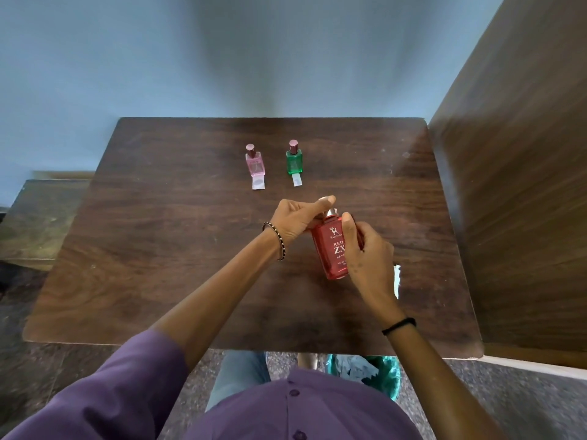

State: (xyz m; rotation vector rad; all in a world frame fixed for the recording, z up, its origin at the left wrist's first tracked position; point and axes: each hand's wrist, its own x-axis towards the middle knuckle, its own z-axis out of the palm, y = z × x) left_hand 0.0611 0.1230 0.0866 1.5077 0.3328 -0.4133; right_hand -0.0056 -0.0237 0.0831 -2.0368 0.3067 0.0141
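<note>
A red perfume bottle with white lettering is held above the dark wooden table, right of centre. My right hand grips its body from the right side. My left hand is curled round the bottle's top, with the thumb stretched over the silvery cap or nozzle, which is mostly hidden. Farther back stand a small pink bottle and a small green bottle, each capped and each with a white paper strip in front of it.
A white paper strip lies on the table just right of my right hand. A tall wooden panel rises along the table's right edge. A blue wall is behind. Below the near edge are my legs and a green bag.
</note>
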